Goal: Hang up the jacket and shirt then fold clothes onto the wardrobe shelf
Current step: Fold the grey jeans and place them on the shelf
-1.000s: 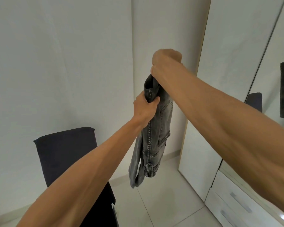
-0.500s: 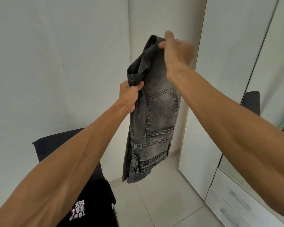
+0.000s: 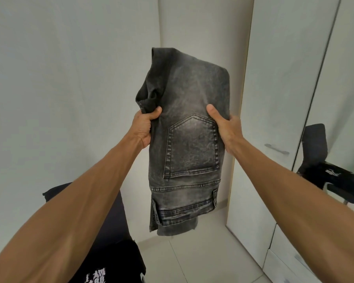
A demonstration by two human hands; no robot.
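The left hand [image 3: 144, 127] clamps the left edge of the folded, washed-grey denim jeans [image 3: 189, 144], thumb over bunched cloth; the right hand [image 3: 226, 129] pinches the opposite edge, thumb on the front, fingers hidden behind. The bundle hangs in mid-air between them, fold above the grips, waistband drooping below. Thick denim is likely heavy, fairly stiff yet prone to unfold, so holding both edges at mid-height seems sound. Right of the grip stands the white wardrobe [image 3: 274, 99].

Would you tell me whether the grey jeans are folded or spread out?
Folded: the grey jeans form a compact layered bundle, back pocket outward, held between the left hand and right hand.
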